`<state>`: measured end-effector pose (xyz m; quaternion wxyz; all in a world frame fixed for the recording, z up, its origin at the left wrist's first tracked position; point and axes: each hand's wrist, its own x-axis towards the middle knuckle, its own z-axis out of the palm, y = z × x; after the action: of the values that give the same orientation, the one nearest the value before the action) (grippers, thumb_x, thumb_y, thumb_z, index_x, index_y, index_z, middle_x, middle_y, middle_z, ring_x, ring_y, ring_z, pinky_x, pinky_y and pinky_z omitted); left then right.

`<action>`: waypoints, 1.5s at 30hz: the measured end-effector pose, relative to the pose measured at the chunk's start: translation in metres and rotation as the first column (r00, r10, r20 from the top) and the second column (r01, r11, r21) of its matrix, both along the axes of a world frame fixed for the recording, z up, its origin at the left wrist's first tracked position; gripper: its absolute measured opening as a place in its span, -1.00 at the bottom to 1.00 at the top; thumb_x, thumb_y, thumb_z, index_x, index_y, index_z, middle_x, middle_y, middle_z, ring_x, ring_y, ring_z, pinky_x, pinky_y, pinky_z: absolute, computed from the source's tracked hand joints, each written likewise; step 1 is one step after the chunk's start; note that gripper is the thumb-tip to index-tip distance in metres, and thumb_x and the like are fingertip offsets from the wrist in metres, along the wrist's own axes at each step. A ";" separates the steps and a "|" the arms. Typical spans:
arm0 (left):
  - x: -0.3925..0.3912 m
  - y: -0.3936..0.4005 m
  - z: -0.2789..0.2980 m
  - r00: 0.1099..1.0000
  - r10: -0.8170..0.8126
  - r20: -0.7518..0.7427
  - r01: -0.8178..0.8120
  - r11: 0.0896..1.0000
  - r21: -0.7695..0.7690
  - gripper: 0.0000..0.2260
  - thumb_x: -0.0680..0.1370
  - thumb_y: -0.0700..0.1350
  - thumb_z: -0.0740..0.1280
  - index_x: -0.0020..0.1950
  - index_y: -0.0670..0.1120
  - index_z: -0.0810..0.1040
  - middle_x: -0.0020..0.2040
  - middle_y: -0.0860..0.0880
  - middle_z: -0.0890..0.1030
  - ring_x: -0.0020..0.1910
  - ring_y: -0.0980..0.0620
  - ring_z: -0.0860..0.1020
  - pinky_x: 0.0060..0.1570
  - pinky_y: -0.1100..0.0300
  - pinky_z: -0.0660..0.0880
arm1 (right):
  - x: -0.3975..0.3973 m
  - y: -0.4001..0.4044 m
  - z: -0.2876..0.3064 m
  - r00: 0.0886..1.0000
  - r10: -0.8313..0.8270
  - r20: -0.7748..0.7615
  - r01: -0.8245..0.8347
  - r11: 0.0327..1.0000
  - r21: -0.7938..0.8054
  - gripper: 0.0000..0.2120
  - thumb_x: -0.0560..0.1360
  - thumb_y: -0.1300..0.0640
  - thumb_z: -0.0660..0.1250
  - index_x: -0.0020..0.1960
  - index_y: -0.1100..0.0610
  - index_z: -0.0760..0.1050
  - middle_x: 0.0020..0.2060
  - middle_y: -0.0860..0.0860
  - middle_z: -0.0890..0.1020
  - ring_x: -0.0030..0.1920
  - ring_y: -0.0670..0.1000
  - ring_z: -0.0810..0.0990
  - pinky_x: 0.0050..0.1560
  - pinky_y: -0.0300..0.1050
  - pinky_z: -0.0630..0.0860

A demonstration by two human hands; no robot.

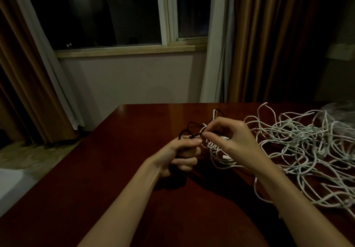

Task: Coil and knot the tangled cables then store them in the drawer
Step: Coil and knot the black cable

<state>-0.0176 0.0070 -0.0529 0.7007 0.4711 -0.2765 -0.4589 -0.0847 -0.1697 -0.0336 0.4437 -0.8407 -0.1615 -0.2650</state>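
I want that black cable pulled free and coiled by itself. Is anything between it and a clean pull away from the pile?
Yes. The left hand grips the black cable, but white cables from the pile cross it where the right hand pinches, so it looks entangled there. No drawer is in view.

- At the centre of the frame the left hand (180,155) curls its fingers round a thin black cable (189,129) that loops up above its knuckles.
- Just right of it, the right hand (233,141) pinches a strand at the near edge of the white cables (299,146).
- That tangle sprawls over the right side of the dark red desk (119,169).
- A dark window (107,12) fills the upper frame between brown curtains (269,39).
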 end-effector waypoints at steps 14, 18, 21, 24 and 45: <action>-0.005 -0.013 -0.003 0.965 0.219 0.145 -0.237 0.964 0.123 -0.58 0.55 0.26 0.06 -0.27 -0.06 0.32 -0.51 0.06 0.16 -0.62 0.16 0.12 -0.56 0.33 0.20 | 0.012 0.018 -0.016 0.991 -0.084 -0.100 0.114 0.927 0.357 -0.92 0.48 0.19 0.42 -0.15 0.02 0.64 -0.36 -0.08 0.67 -0.33 -0.21 0.62 -0.30 -0.38 0.47; 0.001 -0.014 -0.006 0.885 0.436 0.165 -0.441 0.897 -0.008 -0.50 0.64 0.19 -0.02 0.00 -0.17 0.53 -0.50 0.04 0.19 -0.60 0.17 0.15 -0.56 0.32 0.23 | 0.012 0.009 -0.014 0.988 -0.114 -0.106 0.145 0.926 0.350 -0.96 0.49 0.22 0.41 -0.10 0.10 0.60 -0.34 0.03 0.68 -0.31 -0.08 0.66 -0.23 -0.23 0.55; 0.004 -0.016 -0.008 0.862 0.488 0.133 -0.487 0.872 -0.047 -0.50 0.66 0.15 -0.03 0.21 -0.16 0.53 -0.43 0.02 0.30 -0.57 0.18 0.20 -0.55 0.34 0.20 | 0.011 0.010 -0.017 0.975 -0.221 -0.031 0.222 0.957 0.186 -0.96 0.50 0.19 0.41 -0.07 0.10 0.64 -0.29 -0.06 0.67 -0.25 -0.15 0.65 -0.19 -0.27 0.56; 0.004 -0.019 -0.007 0.888 0.461 0.008 -0.457 0.883 -0.109 -0.50 0.67 0.14 -0.04 0.22 -0.17 0.54 -0.32 0.01 0.47 -0.49 0.18 0.29 -0.54 0.36 0.24 | 0.009 0.017 -0.020 0.965 -0.262 0.023 0.258 0.959 0.119 -0.94 0.51 0.19 0.39 -0.05 0.12 0.65 -0.25 -0.13 0.65 -0.20 -0.21 0.62 -0.20 -0.35 0.53; 0.008 -0.008 0.002 0.721 0.445 -0.531 -0.648 0.705 -0.289 -0.57 0.66 0.14 0.05 -0.31 -0.07 0.34 -0.40 0.03 0.44 -0.16 -0.02 0.67 0.20 -0.11 0.43 | 0.008 0.038 -0.036 0.989 -0.148 0.021 0.149 0.974 -0.171 -0.88 0.50 0.20 0.40 0.02 0.08 0.63 -0.18 -0.28 0.60 -0.17 -0.33 0.55 -0.11 -0.50 0.43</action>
<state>-0.0101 -0.0006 -0.0506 0.9388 0.2438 -0.0609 -0.2358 -0.0767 -0.1314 -0.0691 0.3476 -0.8846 -0.1223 -0.2857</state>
